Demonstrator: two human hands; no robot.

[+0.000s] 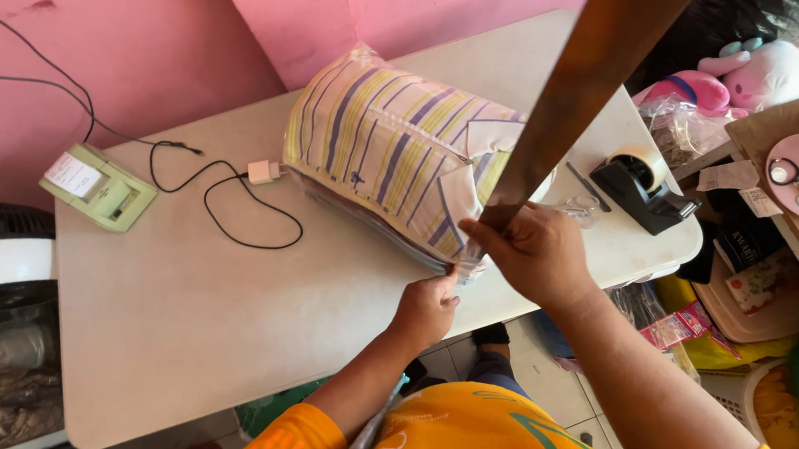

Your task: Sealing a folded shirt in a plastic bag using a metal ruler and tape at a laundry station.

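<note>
At the table's near edge, the left hand (427, 309) pinches the crinkled corner of the clear plastic bag (395, 150), fingers clamped on the film. Just beyond, the right hand (532, 251) grips a long, flat brown strip (583, 88) that rises past the top of view, fingers closed around it. The bag, soft and bulging with folded striped cloth in purple, yellow and white, lies mid-table toward the right edge. Farther right sits a black tape dispenser (647, 184); near the left edge, a pale green boxy device (98, 188) with its looping black cable (234, 214).
</note>
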